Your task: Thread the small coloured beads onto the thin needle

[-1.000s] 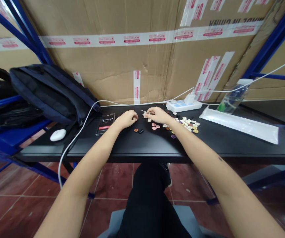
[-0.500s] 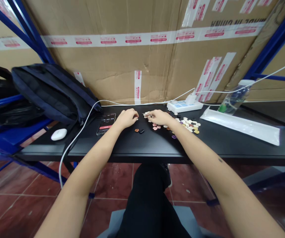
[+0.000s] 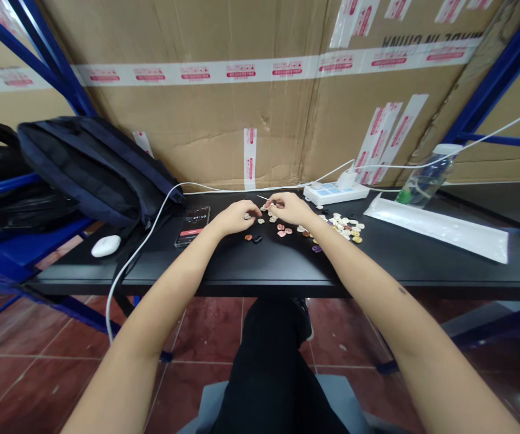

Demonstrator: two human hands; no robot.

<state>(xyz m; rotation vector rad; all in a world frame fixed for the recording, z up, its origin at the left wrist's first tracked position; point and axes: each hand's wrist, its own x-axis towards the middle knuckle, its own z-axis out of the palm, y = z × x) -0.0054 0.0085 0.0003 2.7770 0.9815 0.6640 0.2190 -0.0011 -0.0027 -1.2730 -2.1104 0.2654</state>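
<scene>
Both my hands rest on the black table [image 3: 251, 265] over a scatter of small coloured buttons [image 3: 344, 227]. My left hand [image 3: 236, 216] lies with fingers curled and pinched at a pale button near its fingertips. My right hand [image 3: 291, 208] is closed in a pinch on a thin needle [image 3: 263, 199] that points left toward the left hand. Two dark buttons [image 3: 253, 238] lie just in front of the left hand, and pink ones [image 3: 283, 230] lie under the right wrist.
A phone [image 3: 192, 225] lies left of my hands, with a white cable [image 3: 142, 244] and a white mouse [image 3: 105, 245] further left. A dark backpack [image 3: 97, 169] leans at the back left. A power strip [image 3: 336, 192], a water bottle [image 3: 427, 176] and a white plastic sleeve [image 3: 441, 228] sit to the right.
My left hand has slid slightly right toward the right hand. The needle tip in my right hand has shifted a little; a pale button now shows beside the left fingertips.
</scene>
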